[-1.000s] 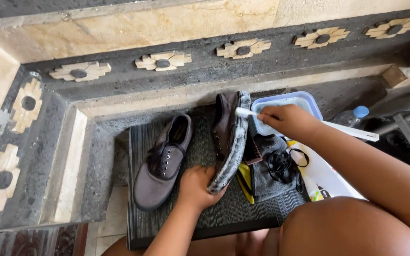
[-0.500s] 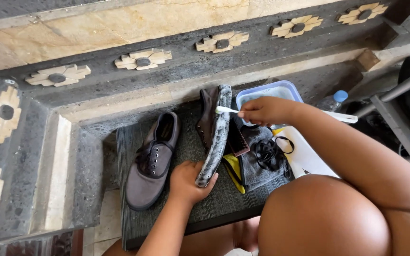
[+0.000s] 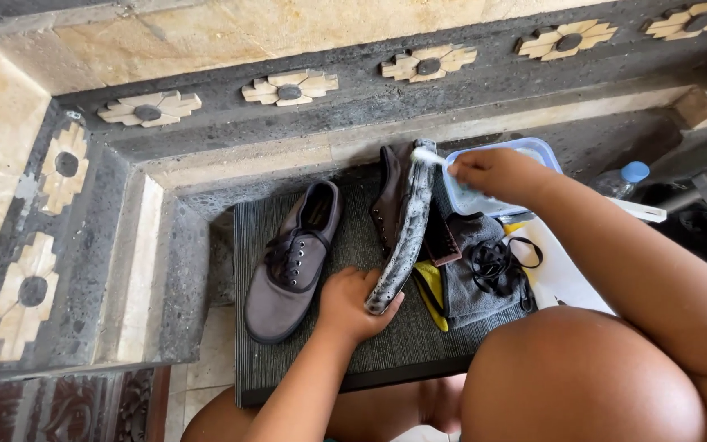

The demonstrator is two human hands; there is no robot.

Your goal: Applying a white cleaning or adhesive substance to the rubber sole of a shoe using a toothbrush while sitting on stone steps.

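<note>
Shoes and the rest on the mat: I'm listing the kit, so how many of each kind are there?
Shoes: 2, one flat, one on edge in the left hand
Brush: 1, in the right hand
Tub: 1
Bottle: 1
Grey cloth: 1
Black laces: 1 bundle
Total: 7

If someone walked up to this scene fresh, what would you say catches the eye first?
First, the shoe turned on its side at the middle of the dark mat, its pale sole facing up. The left hand steadies its near end while the right hand holds a small brush at its far end. To the left, a second grey lace-up shoe lies upright, and a clear plastic tub sits behind the right hand.
</note>
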